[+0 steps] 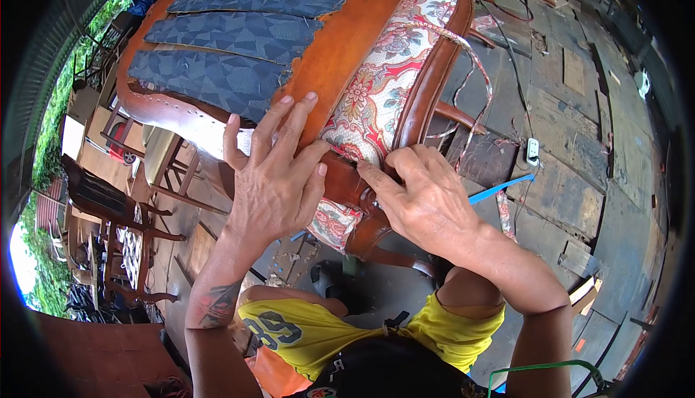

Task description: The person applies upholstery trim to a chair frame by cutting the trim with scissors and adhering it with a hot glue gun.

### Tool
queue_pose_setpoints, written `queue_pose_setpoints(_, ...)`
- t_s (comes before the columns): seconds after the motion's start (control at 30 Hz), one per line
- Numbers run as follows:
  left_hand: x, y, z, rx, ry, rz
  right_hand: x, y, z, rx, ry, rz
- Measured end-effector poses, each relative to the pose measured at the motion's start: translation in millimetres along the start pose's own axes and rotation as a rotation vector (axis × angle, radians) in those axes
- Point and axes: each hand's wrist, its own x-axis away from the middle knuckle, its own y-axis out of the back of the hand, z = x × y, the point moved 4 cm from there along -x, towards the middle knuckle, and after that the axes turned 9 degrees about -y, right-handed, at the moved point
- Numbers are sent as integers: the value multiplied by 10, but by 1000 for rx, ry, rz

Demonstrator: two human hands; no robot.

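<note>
An upholstered chair frame (351,36) of brown wood lies across the view in front of me. Floral fabric (369,98) in white and red covers its seat side, and strips of blue patterned webbing (232,32) span the other side. My left hand (271,177) rests with spread fingers on the wooden rail, its thumb side by the fabric's near edge. At the fabric's corner, my right hand (427,199) has bent fingers, thumb and forefinger pressed on the fabric edge beside the carved leg. Whatever lies under those fingertips is hidden.
Loose floral piping cord (486,83) hangs off the chair's right side. A white power socket (532,150) with a black cable and a blue strip (499,189) lie on the plank floor (557,181). Dark wooden chairs (108,202) stand at left.
</note>
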Motion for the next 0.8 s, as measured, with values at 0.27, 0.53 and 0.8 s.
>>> queue_pose_setpoints(0.27,-57,-69,102,102,-19,-60,12,14,6,28,27,14)
queue_pose_setpoints(0.53,-63,-1,90,214,-37,-13,19,-12,-8,7,7,-7)
queue_pose_setpoints(0.8,-8,-28,119,200,-58,-72,21,-7,-10,15,-7,19)
